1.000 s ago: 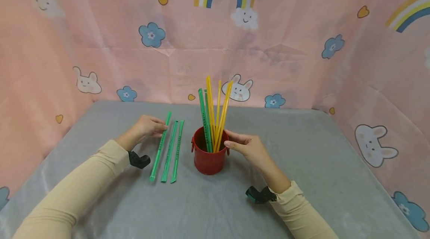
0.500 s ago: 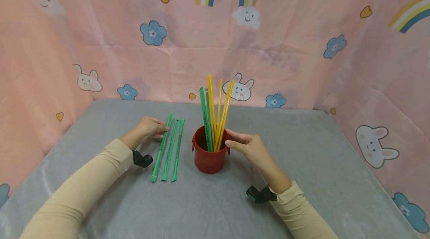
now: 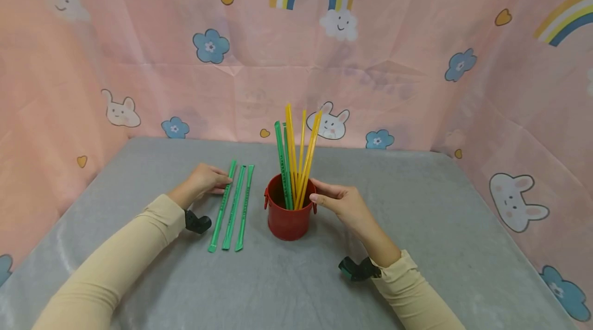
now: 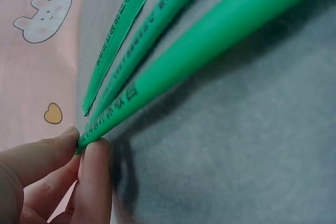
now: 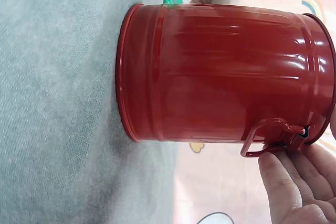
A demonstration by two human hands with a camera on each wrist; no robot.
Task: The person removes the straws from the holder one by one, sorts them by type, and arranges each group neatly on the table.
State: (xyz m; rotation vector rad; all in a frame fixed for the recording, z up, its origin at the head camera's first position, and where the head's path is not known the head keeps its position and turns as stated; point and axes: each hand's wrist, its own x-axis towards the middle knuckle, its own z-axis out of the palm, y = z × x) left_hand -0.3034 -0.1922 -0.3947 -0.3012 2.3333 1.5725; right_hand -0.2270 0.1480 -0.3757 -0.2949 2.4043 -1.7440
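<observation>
In the head view, three green printed, wrapped straws lie side by side left of a red metal bucket. My left hand pinches the leftmost green straw near its far end. In the left wrist view, thumb and fingertips meet on that straw, with the two other straws beyond it. My right hand holds the bucket's right rim, its fingers by the small side handle. Standing in the bucket are green straws and several yellow straws.
A grey cloth covers the table. Pink printed curtain hangs behind and along both sides. A black device sits on the left wrist, and a similar one on the right.
The left hand has shifted slightly right and nearer, and the pinched straw's far end has come down a little. The right hand and bucket stay in place.
</observation>
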